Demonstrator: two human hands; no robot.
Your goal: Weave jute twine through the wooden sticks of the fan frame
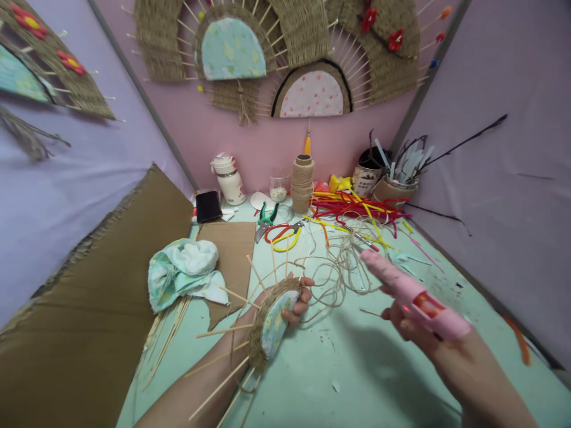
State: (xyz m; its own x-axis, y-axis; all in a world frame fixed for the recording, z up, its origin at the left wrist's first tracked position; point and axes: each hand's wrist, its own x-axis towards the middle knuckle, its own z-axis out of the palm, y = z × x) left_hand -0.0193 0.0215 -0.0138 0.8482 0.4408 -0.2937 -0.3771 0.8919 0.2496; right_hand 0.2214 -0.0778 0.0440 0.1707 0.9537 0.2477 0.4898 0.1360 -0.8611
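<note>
right hand [423,342] is nearest on the right, wrapped round a pink glue gun [404,288] with a small red light glowing. its nozzle end points far and left, well apart from the work. a thin stick [371,312] pokes out by those fingers; can't tell if it's pinched.

left hand [301,303] is nearer the middle, fingers curled round the far end of the half-round woven piece [267,321], which is up off the table [330,380], patterned cloth side showing. thin spokes [224,331] fan out from its curved edge, loose twine trailing among them.

imo the trick is steadying the piece by its rim so no spoke gets bent, with fingertips well clear of that nozzle, which is probably hot. i'd use small dabs, and watch the tangled twine [343,267] just past both hands, it could snag.

farther back: scissors [285,238], then a twine spool [303,187], and woven fans [156,41] on the wall.
</note>
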